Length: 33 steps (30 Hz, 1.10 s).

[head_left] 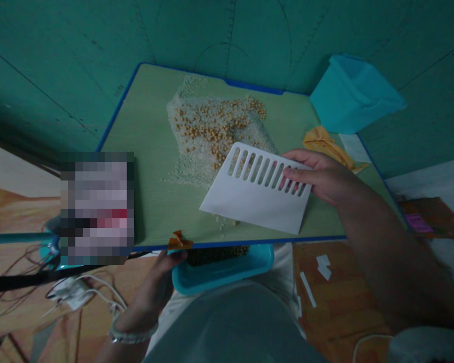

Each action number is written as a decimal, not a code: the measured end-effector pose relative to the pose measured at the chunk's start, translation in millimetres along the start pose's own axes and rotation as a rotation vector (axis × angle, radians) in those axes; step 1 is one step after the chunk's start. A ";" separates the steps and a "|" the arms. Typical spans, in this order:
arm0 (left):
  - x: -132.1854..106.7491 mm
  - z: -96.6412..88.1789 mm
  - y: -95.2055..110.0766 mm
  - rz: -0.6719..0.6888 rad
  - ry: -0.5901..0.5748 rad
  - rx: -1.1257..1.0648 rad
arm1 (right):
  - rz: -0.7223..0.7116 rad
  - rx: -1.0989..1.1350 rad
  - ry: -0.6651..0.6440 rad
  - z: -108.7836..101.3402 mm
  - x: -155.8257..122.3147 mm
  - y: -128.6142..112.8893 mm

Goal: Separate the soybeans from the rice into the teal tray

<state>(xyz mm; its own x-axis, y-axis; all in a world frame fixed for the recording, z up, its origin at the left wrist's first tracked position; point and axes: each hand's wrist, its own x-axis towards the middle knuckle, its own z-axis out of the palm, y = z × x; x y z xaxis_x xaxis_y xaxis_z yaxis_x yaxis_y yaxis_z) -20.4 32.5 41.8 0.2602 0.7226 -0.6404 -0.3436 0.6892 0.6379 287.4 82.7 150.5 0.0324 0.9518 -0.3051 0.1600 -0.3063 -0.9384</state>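
Observation:
My right hand (318, 174) grips a white slotted card (257, 189) by its right edge, thumb on top, and holds it tilted over the near side of a green board (144, 146) with a blue rim. A pile of white rice mixed with yellow beans (215, 128) lies on the board just beyond the card. A few grains sit near the board's front edge. My left hand (162, 280) is closed on the rim of a teal tray (227, 272) held just under the board's front edge; the tray has beans in it. A bracelet is on that wrist.
A teal bin (353, 93) stands at the board's far right corner, with a crumpled yellow wrapper (325, 143) beside it. A green cutting mat (60, 65) lies behind. Cables and a white adapter (73, 295) lie on the wooden floor at left. Paper scraps (323, 267) lie at right.

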 end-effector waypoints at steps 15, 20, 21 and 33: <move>2.0 -4.8 -3.9 -0.015 -0.035 -0.009 | 0.057 0.088 0.101 2.4 14.6 2.9; 4.5 -7.7 -5.7 0.005 -0.035 -0.007 | 0.097 0.096 0.066 4.9 15.1 5.2; 5.0 -7.7 -5.7 0.006 -0.038 -0.006 | 0.103 0.100 0.056 5.6 15.1 5.5; 3.5 -7.0 -6.9 -0.033 -0.001 0.003 | 0.157 0.152 -0.022 13.7 14.2 10.8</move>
<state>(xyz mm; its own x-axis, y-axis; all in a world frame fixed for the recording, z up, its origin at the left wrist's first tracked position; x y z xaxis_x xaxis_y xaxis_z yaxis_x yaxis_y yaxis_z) -23.5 29.9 32.1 0.2721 0.6992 -0.6612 -0.3318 0.7131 0.6175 276.1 92.6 133.8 0.0234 0.8922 -0.4510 0.0038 -0.4512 -0.8924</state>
